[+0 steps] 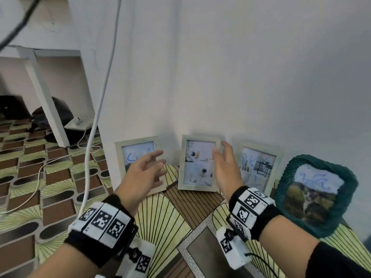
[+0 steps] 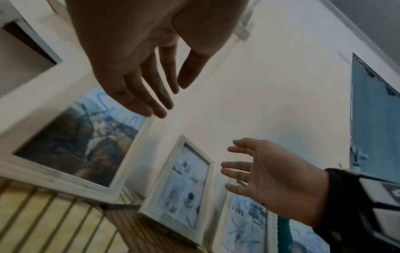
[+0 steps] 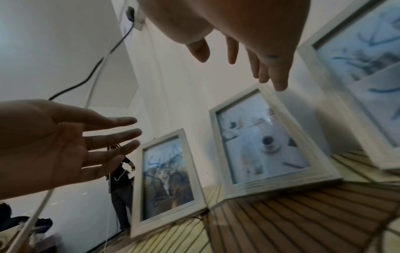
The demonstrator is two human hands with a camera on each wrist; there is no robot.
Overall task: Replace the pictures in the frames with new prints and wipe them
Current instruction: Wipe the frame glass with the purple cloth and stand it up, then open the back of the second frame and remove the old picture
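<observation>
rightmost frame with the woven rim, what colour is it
Dark teal woven frame, clearest in the head view.

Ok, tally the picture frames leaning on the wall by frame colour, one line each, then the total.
Pale whitewashed wooden frames: 3, the left frame, the middle frame and the third frame.
Teal woven frames: 1, the teal frame at the far right.
Total: 4

Left hand raised, palm facing right, fingers straight, spread, holding nothing. Right hand raised opposite, palm facing left, fingers loosely extended, empty.
</observation>
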